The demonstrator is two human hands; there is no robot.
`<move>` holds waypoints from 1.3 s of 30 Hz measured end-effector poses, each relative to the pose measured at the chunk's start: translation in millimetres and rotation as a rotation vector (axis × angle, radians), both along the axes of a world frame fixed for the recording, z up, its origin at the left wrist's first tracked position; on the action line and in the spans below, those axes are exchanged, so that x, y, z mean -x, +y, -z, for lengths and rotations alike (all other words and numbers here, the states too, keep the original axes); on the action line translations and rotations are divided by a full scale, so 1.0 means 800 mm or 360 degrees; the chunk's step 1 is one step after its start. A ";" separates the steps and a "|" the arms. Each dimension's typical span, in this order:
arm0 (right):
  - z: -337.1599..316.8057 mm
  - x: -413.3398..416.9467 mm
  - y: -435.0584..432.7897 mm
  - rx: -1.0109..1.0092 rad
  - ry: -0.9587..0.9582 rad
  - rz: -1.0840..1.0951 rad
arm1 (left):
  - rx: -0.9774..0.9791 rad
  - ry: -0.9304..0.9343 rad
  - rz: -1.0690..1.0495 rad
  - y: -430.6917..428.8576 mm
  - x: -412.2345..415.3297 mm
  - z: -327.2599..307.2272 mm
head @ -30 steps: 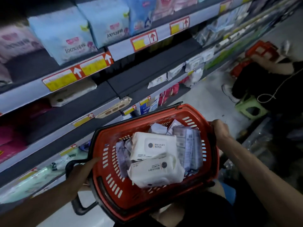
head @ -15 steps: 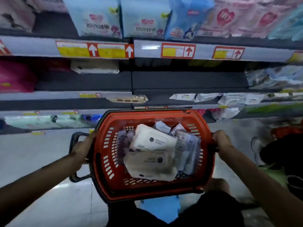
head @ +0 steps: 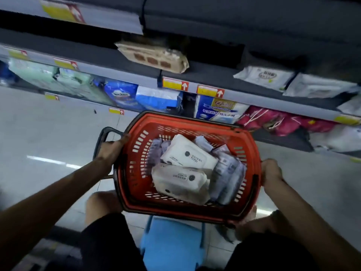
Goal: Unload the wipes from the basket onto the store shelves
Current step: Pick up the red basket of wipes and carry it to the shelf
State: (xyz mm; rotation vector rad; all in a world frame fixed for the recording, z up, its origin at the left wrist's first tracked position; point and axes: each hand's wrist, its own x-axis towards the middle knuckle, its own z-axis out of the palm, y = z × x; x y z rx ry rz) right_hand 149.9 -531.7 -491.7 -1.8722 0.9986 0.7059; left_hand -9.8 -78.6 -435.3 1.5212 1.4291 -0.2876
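Red basket (head: pixel 136 153) held by left grip (head: pixel 111 151), right grip (head: pixel 271 173); wipes (head: pixel 185 155) inside; shelves (head: pixel 244 95) ahead

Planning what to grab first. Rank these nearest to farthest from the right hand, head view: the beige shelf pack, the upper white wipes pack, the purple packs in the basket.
1. Purple packs, at the right end of the basket, beside the right hand.
2. Upper white wipes pack, mid-basket.
3. Beige pack, up on the shelf.
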 end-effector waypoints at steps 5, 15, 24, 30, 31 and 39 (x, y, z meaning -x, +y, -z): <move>0.068 0.002 0.012 0.0118 -0.0042 0.0070 | -0.0131 0.0024 0.0271 -0.015 -0.026 0.125; 0.220 0.017 0.019 0.0599 -0.0644 -0.0381 | -0.0312 -0.0161 0.0288 -0.003 -0.096 0.288; 0.259 0.003 0.010 0.0695 -0.1100 -0.0507 | -0.0228 -0.0532 -0.0026 0.009 -0.113 0.335; 0.256 -0.003 0.030 0.0835 -0.1060 -0.0646 | -0.0375 -0.0463 0.0230 -0.007 -0.101 0.312; 0.254 -0.001 0.036 0.0864 -0.1054 -0.0626 | -0.0405 -0.0443 0.0311 -0.004 -0.100 0.309; 0.246 0.026 0.061 0.1064 -0.0825 -0.0810 | -0.0948 -0.0235 0.0870 -0.022 -0.080 0.312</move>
